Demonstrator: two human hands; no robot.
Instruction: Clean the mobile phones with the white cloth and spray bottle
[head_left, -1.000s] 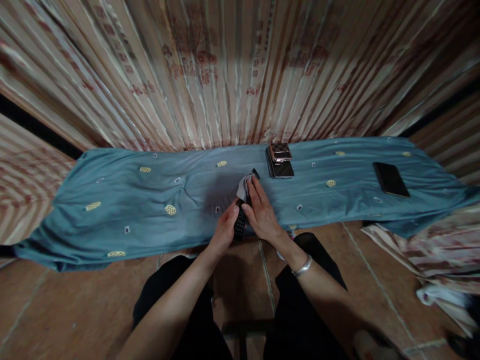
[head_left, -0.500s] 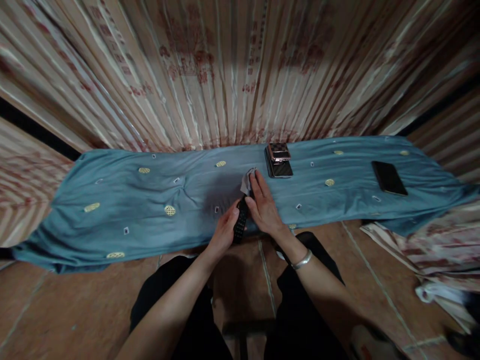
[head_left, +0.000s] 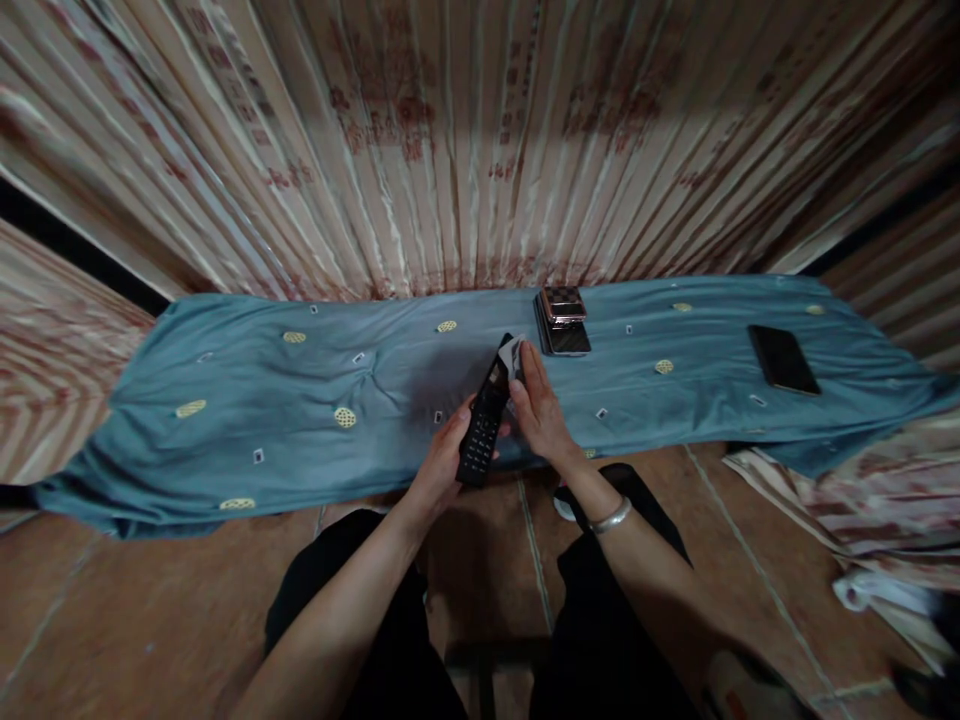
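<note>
Two hands hold remote (head_left: pixel 485 420) | stacked cases (head_left: pixel 562 320) just beyond | phone (head_left: pixel 783 358), probably, far right

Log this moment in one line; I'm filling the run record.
left hand: holds remote | right hand: presses cloth on remote's top

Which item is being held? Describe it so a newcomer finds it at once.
Start at the long blue cloth and look near its front edge at the middle. There the left hand grips a black remote control: long, slim and covered in buttons, unlike the flat phone lying far right.
</note>
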